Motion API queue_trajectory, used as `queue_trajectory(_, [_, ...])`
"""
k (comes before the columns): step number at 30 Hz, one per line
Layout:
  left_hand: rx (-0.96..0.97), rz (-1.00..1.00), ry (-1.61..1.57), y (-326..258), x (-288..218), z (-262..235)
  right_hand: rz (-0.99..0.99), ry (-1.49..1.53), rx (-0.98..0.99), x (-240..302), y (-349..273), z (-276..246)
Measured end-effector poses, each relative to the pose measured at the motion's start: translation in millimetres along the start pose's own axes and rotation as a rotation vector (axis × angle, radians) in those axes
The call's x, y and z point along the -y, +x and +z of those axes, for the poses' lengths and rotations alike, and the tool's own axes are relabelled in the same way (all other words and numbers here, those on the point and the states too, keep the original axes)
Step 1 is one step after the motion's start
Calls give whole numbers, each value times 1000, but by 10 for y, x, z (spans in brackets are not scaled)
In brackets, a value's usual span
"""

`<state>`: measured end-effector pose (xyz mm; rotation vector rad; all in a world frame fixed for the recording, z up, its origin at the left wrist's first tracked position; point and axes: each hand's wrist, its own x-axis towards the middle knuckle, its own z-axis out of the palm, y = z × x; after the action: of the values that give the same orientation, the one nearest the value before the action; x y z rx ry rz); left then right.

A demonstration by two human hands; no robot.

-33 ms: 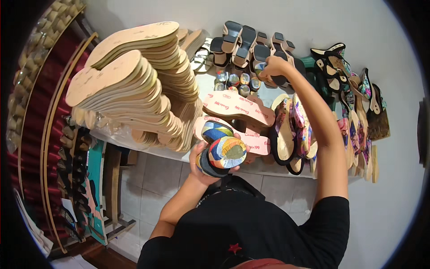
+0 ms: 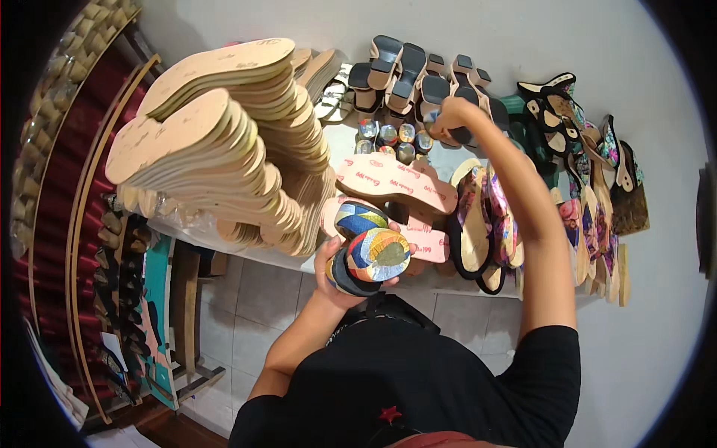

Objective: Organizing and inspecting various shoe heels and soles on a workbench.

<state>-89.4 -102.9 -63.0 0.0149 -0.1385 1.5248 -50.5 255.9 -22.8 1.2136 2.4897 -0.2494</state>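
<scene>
In front of my chest, my left hand (image 2: 327,270) is wrapped round several shoe heels (image 2: 379,254), oval blocks covered in multicoloured patterned material. The topmost heel shows a round patch in yellow and orange. My right hand (image 2: 455,118) reaches out to the far side of the table, its fingers closed on another patterned heel (image 2: 431,117), mostly hidden by the hand. Just left of it, a group of similar heels (image 2: 387,135) stands on the white table. Between my hands lie pinkish shoe soles (image 2: 396,179) with red print, stacked on one another.
Tall stacks of beige soles (image 2: 187,134) fill the table's left side. Dark-bottomed sandals (image 2: 407,75) lie along the wall at the back. Floral sandals (image 2: 474,224) crowd the right side. A shoe rack with a dark red cloth (image 2: 56,246) stands at far left.
The view has shifted very slightly. Both hands keep the same hold, and my right hand stays over the far side of the table.
</scene>
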Motion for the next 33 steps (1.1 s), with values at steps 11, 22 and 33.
queue_trajectory(11, [120, 55, -80, 375, -270, -54, 433, -93, 648, 1, 1078, 923])
queue_trajectory(22, [-80, 13, 38, 547, -503, -42, 560, 134, 500, 101, 990, 1249])
queue_trajectory(33, [-136, -47, -13, 584, -617, -209, 203, -5, 145, -25, 933, 728])
